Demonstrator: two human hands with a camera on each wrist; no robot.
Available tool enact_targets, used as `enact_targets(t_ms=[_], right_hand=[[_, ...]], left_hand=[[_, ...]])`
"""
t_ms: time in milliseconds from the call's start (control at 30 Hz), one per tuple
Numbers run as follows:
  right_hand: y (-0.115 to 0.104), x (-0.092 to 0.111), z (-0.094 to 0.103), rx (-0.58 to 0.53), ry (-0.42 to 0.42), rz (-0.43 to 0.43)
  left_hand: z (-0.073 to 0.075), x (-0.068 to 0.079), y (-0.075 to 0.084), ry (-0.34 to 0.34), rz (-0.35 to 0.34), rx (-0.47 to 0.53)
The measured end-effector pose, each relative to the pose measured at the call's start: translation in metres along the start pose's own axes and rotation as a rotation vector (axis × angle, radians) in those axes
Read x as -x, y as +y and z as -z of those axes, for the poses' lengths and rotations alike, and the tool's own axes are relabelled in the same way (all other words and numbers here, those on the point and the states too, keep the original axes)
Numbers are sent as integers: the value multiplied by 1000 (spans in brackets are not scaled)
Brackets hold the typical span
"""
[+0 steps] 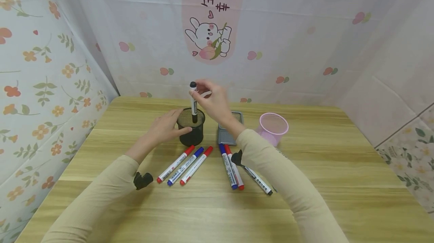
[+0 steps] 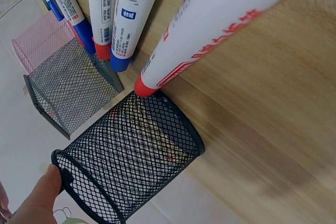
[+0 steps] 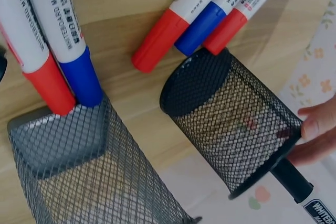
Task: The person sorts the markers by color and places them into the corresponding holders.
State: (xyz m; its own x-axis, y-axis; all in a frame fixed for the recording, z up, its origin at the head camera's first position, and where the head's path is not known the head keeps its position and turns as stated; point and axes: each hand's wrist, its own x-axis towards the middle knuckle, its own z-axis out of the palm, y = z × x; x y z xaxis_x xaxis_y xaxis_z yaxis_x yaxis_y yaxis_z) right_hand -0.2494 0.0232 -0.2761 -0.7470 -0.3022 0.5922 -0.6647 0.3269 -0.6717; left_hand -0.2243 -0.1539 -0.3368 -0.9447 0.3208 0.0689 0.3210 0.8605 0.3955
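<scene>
One hand (image 1: pixel 217 101) holds a marker (image 1: pixel 194 103), another (image 1: pixel 165 126) the cup (image 1: pixel 194 137)

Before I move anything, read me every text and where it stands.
"WHITEBOARD MARKER": blue marker and red marker by grey holder.
"WHITEBO", cut off: held black marker.
"生活": wall cloth.
"幸福": same cloth.
"693696", rest unclear: other blue marker.
Other marker print: too small or blurred.

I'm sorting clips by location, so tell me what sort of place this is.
Likely a screened-off desk area: a wooden tabletop, a patterned sheet hanging behind it, and a black mesh cup with whiteboard markers nearby.
</scene>
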Motion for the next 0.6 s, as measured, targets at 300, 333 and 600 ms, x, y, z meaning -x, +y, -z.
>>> enact_targets(t_ms=[300,333,600], right_hand=[[10,6,-11,30,-19,-10],[11,7,-12,30,-21,-12],[20,16,-18,38,-52,-39]], left_hand=[[-1,0,-1,3,2,-8],[-1,0,0,3,3,-6],[-1,0,0,8,-1,5]])
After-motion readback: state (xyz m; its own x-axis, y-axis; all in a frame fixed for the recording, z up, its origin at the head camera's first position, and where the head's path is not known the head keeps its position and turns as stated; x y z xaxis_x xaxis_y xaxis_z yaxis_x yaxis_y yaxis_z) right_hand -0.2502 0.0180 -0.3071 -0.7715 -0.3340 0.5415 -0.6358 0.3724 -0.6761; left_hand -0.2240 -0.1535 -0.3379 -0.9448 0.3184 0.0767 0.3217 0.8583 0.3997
